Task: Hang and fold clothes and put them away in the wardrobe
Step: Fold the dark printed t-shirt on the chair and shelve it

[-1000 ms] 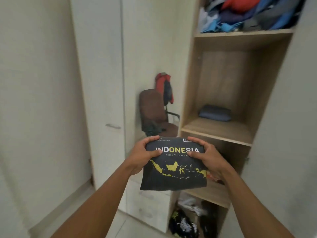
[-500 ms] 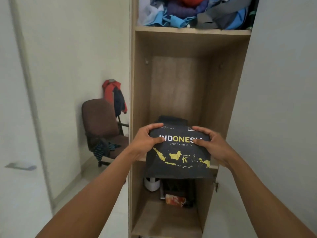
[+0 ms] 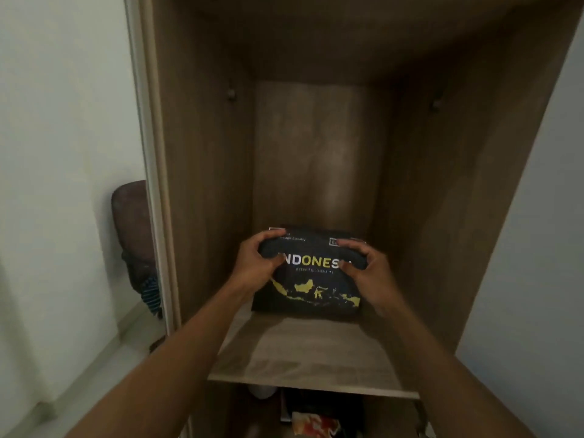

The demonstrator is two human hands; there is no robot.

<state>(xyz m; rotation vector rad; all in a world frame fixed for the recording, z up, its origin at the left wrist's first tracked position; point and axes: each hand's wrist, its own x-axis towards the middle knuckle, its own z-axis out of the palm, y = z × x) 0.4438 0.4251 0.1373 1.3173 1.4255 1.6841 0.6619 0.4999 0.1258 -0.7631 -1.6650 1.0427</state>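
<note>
Wardrobe [image 3: 202,153] bay is seen open, filling the view. Shelf [image 3: 303,352] noted at 6 o'clock. Chair [image 3: 131,222] at 9 o'clock, partly hidden by the wardrobe edge. Folded dark shirt [image 3: 313,289], "INDONESIA" print up, is held at the back of the shelf; contact with the boards not resolved. Left grip [image 3: 256,263] is curled round its top edge at 10 o'clock, right grip [image 3: 368,273] likewise at 2 o'clock.

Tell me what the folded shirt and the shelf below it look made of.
Folded shirt: soft matte fabric, probably cotton knit; it creases where gripped. Shelf: board with matte wood-grain finish, likely laminate; streaky grain, thin straight edge.
</note>
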